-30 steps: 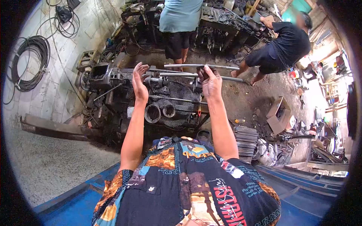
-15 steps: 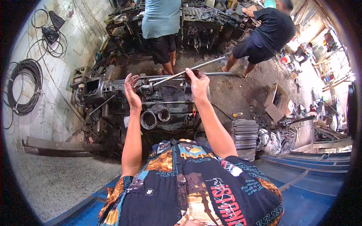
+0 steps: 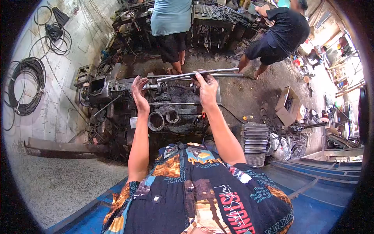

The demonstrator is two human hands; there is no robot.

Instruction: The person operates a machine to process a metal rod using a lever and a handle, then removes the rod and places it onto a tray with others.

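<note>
My right hand point(image 3: 207, 89) is closed round a long metal rod point(image 3: 226, 70), thumb on top, over the dark machine. The rod lies almost level, its left end close to the machine's chuck point(image 3: 154, 86). My left hand point(image 3: 139, 94) is beside the chuck with its fingers apart and nothing in it. Another long rod point(image 3: 233, 75) runs behind the held one. Two metal rings point(image 3: 156, 121) rest on the machine bed covered in dark shavings point(image 3: 179, 95).
Two people stand beyond the machine, one in a light blue shirt point(image 3: 170, 17), one in a dark shirt point(image 3: 288, 27). A cardboard box point(image 3: 287, 106) and a stack of metal plates point(image 3: 254, 138) are at the right. Coiled hose point(image 3: 26, 86) hangs left.
The rod's right end has come down, so the rod is now nearer level. My right hand still grips it, and my left hand has stayed open near the chuck.
</note>
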